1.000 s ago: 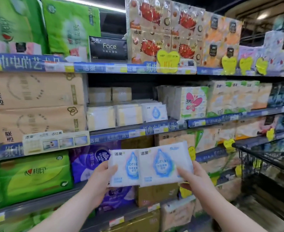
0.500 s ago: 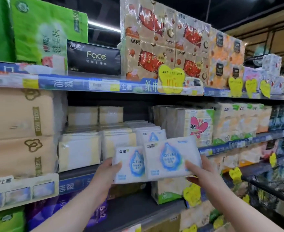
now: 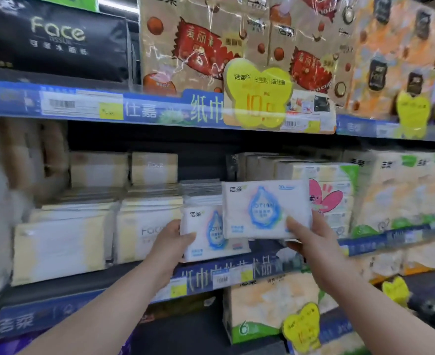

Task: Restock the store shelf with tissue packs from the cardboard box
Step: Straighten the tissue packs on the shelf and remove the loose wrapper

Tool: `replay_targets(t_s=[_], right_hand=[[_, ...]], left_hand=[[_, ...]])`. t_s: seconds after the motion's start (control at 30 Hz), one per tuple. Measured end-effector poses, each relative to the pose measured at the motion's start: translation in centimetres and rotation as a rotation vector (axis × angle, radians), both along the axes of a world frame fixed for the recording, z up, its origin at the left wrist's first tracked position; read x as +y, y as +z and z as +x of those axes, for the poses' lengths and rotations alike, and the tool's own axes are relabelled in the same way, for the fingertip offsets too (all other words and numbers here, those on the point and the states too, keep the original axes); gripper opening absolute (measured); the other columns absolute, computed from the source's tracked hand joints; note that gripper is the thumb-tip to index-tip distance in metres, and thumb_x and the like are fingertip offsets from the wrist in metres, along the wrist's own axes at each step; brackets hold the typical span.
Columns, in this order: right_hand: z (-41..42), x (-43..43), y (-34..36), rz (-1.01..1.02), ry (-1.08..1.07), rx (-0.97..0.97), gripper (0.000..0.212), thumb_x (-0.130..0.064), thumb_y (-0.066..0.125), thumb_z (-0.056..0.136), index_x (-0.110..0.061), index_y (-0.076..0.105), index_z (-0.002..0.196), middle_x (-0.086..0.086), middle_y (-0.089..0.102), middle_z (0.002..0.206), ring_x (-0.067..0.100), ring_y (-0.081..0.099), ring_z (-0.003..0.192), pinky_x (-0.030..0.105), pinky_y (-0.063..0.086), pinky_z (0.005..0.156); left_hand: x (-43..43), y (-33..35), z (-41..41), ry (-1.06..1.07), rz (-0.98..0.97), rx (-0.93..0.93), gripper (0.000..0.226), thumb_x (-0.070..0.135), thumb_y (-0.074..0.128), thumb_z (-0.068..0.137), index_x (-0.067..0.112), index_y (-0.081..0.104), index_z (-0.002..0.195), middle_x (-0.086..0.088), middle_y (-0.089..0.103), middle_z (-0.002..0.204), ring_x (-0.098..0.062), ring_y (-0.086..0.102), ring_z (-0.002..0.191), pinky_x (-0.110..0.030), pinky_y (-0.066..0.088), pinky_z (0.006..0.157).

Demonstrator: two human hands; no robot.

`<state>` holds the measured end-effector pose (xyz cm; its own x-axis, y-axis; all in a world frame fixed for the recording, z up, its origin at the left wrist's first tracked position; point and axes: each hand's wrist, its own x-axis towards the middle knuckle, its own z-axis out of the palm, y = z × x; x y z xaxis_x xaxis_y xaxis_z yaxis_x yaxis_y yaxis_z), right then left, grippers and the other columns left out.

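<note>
Two white tissue packs with a blue drop print are held up at the middle shelf. My left hand (image 3: 171,242) grips the left pack (image 3: 203,234) by its left edge, low at the shelf front. My right hand (image 3: 307,235) grips the right pack (image 3: 262,208) from below right, thumb on its face. The right pack overlaps the left one and sits higher. Behind them a stack of the same white packs (image 3: 201,192) lies on the shelf. The cardboard box is out of view.
The middle shelf (image 3: 88,283) carries cream Face packs (image 3: 144,226) at left and pink-heart packs (image 3: 334,196) at right. The upper shelf edge (image 3: 160,108) with a yellow price tag (image 3: 258,93) hangs above. Lower shelves hold more packs (image 3: 270,308).
Both hands have carried the two packs up and forward to the middle shelf. The view has moved closer, and the packs now sit right in front of the matching stack.
</note>
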<state>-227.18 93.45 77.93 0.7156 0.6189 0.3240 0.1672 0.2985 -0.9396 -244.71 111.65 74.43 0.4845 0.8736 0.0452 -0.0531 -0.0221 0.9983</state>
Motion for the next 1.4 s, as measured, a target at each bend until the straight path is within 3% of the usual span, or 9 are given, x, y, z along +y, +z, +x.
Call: replay_targets(t_s=[0.27, 0.43, 0.53, 0.63, 0.8, 0.9, 1.0, 1.17, 1.4], right_hand=[[7.2, 3.5, 0.6, -0.014, 0.169, -0.058, 0.018, -0.015, 0.056, 0.094, -0.024, 0.053, 0.109, -0.010, 0.067, 0.100, 0.007, 0.066, 0.086, 0.019, 0.053, 0.057], [8.9, 5.2, 0.2, -0.035, 0.279, -0.055, 0.018, -0.013, 0.056, 0.094, -0.021, 0.053, 0.109, -0.008, 0.067, 0.099, 0.000, 0.068, 0.071, 0.016, 0.052, 0.051], [9.1, 5.8, 0.0, -0.032, 0.313, -0.066, 0.014, -0.013, 0.055, 0.094, -0.026, 0.053, 0.099, -0.009, 0.067, 0.095, -0.004, 0.067, 0.067, 0.015, 0.051, 0.050], [9.0, 6.3, -0.1, -0.020, 0.343, -0.038, 0.014, -0.012, 0.055, 0.094, -0.025, 0.052, 0.097, -0.008, 0.068, 0.095, -0.002, 0.069, 0.071, 0.016, 0.053, 0.053], [8.7, 7.4, -0.6, -0.061, 0.312, -0.045, 0.011, -0.017, 0.057, 0.093, -0.025, 0.053, 0.099, 0.000, 0.068, 0.104, 0.015, 0.067, 0.091, 0.033, 0.057, 0.072], [8.1, 7.8, -1.1, -0.080, 0.330, -0.042, 0.011, -0.019, 0.057, 0.094, -0.024, 0.053, 0.103, -0.002, 0.067, 0.105, 0.014, 0.067, 0.091, 0.025, 0.052, 0.065], [7.6, 8.2, -1.6, -0.116, 0.354, -0.043, 0.013, -0.019, 0.056, 0.094, -0.026, 0.052, 0.104, -0.007, 0.066, 0.104, 0.010, 0.065, 0.091, 0.022, 0.049, 0.066], [7.3, 8.7, -2.1, -0.219, 0.360, -0.125, 0.020, -0.017, 0.064, 0.089, -0.028, 0.053, 0.101, -0.007, 0.067, 0.106, 0.010, 0.065, 0.096, 0.027, 0.055, 0.078], [7.9, 8.6, -2.2, -0.409, 0.227, -0.469, 0.038, -0.013, 0.069, 0.083, -0.024, 0.044, 0.109, -0.010, 0.058, 0.102, 0.010, 0.057, 0.095, 0.025, 0.047, 0.079]], left_hand=[[-0.1, 0.0, 5.7, 0.185, 0.023, 0.061, 0.022, -0.001, 0.056, 0.090, 0.021, 0.057, 0.093, -0.010, 0.068, 0.101, -0.023, 0.065, 0.083, -0.028, 0.046, 0.057], [0.1, -0.5, 7.9, 0.344, 0.148, 0.189, 0.021, 0.001, 0.062, 0.084, 0.022, 0.060, 0.086, -0.009, 0.068, 0.100, -0.029, 0.066, 0.094, -0.040, 0.054, 0.077], [0.0, -0.2, 8.6, 0.423, 0.311, 0.409, 0.020, 0.008, 0.065, 0.083, 0.017, 0.056, 0.098, -0.004, 0.063, 0.097, -0.027, 0.063, 0.095, -0.035, 0.051, 0.077], [0.2, 0.0, 8.9, 0.421, 0.360, 0.478, 0.045, 0.012, 0.065, 0.084, 0.015, 0.046, 0.125, -0.007, 0.063, 0.111, -0.025, 0.061, 0.099, -0.029, 0.044, 0.072], [-0.1, 1.6, 8.2, 0.457, 0.389, 0.315, 0.045, 0.007, 0.056, 0.090, 0.013, 0.045, 0.133, -0.001, 0.054, 0.120, -0.015, 0.051, 0.098, -0.027, 0.042, 0.083], [-0.5, 2.6, 7.3, 0.482, 0.382, 0.193, 0.032, 0.017, 0.051, 0.095, 0.014, 0.052, 0.127, 0.002, 0.056, 0.115, -0.014, 0.052, 0.101, -0.029, 0.041, 0.086], [-0.9, 3.3, 6.8, 0.366, 0.303, 0.142, 0.027, 0.025, 0.058, 0.092, 0.020, 0.053, 0.118, 0.001, 0.062, 0.100, -0.015, 0.058, 0.091, -0.025, 0.042, 0.076], [-0.8, 2.7, 6.4, 0.336, 0.322, 0.247, 0.032, 0.006, 0.064, 0.086, 0.020, 0.048, 0.110, -0.008, 0.063, 0.094, -0.016, 0.061, 0.079, -0.032, 0.049, 0.068], [-1.1, 1.3, 6.4, 0.342, 0.376, 0.277, 0.028, 0.002, 0.064, 0.085, 0.023, 0.046, 0.090, -0.001, 0.058, 0.078, -0.009, 0.055, 0.065, -0.010, 0.040, 0.046]])
